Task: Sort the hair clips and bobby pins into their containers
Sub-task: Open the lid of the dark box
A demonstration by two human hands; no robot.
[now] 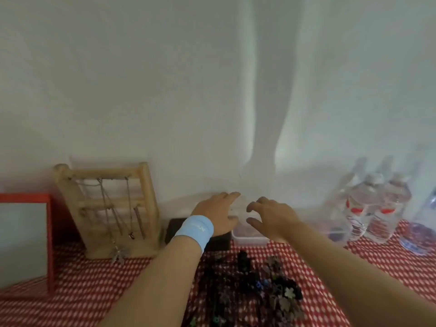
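Container (248, 239) of clear plastic sits between left hand (218, 214) and right hand (273, 217), both released, empty.

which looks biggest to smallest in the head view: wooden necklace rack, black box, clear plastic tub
1. wooden necklace rack, clearly largest.
2 or 3. black box and clear plastic tub: they look about alike; the left hand hides part of the box, the right hand part of the tub, so unranked.

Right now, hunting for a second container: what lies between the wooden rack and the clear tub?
A black box lies between rack and tub, partly covered by the left hand and wrist, seen in the head view.
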